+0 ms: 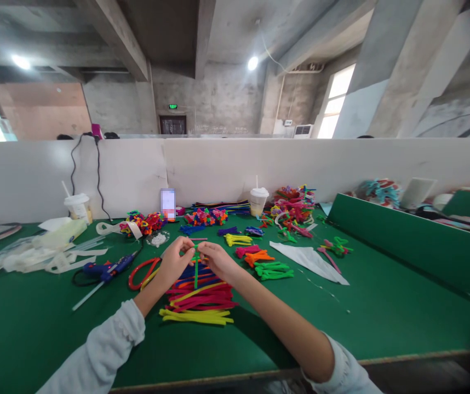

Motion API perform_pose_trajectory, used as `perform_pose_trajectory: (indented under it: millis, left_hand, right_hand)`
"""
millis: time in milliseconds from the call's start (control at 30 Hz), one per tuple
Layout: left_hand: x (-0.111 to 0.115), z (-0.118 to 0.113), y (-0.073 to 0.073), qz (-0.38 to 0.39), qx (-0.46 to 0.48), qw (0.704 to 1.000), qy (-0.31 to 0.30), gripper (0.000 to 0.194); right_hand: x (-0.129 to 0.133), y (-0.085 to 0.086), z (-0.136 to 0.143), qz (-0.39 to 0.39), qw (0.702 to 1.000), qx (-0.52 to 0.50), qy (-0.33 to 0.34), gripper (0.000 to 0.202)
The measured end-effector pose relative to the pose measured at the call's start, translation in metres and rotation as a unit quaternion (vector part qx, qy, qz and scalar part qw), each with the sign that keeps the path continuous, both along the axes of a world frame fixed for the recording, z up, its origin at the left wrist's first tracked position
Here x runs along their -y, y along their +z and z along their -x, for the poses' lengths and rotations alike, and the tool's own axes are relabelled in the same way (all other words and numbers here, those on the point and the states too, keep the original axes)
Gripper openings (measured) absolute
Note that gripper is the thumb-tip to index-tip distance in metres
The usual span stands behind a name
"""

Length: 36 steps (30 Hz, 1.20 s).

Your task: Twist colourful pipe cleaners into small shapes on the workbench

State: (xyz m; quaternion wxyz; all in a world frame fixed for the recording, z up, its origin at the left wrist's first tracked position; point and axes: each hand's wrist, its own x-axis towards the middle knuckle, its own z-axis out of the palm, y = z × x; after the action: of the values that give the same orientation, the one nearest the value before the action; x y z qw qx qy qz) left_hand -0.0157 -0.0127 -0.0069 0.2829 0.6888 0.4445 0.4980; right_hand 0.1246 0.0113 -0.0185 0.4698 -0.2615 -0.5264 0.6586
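Closed at the fingertips, the left hand (176, 259) and the right hand (218, 261) pinch a thin green fuzzy stem (196, 276) between them, its lower length hanging down over the work surface. Beneath spreads a broad, flat green tabletop (366, 323), backed by a long, plain white partition panel (218, 169). Just below the hands lies a loose stack of pink, yellow, orange and blue fuzzy stems (204, 301). Off to the right rests a white, roughly triangular thin sheet (311, 261); left of the stack lies a dark blue glue gun (109, 269). Smaller still, a bright green fuzzy bundle (274, 270) sits near the right forearm, just beside an orange fuzzy bundle (258, 256).
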Motion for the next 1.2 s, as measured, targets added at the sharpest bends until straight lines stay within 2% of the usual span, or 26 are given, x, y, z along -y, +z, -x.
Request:
perform_pose_trajectory:
  millis: [200,467,767,933,1200]
  left_hand:
    - [-0.002,0.0027,-0.0027,-0.026,0.007,0.999,0.045,0.013]
    - [-0.0012,0.0001,-0.0004,0.0,0.019,0.999,0.026,0.013]
    - [0.0022,0.0004,0.0041,0.021,-0.036,0.999,0.022,0.009]
    - [0.0027,0.0,0.0037,0.004,-0.083,0.996,0.027,0.01]
    - [0.0015,0.0033,0.0059,-0.003,-0.13,0.991,0.001,0.014]
  right_hand:
    - [0.0009,-0.0016,0.0007,-0.096,0.993,0.054,-0.029,0.022]
    - [-0.0001,-0.0015,-0.0007,-0.183,0.976,0.086,-0.085,0.024]
    - [-0.0023,-0.0049,-0.0017,-0.193,0.972,0.1,-0.092,0.023]
    - [-0.0052,-0.0063,-0.0039,-0.189,0.974,0.1,-0.077,0.021]
    - [-0.0019,-0.0015,-0.0049,-0.185,0.976,0.087,-0.069,0.018]
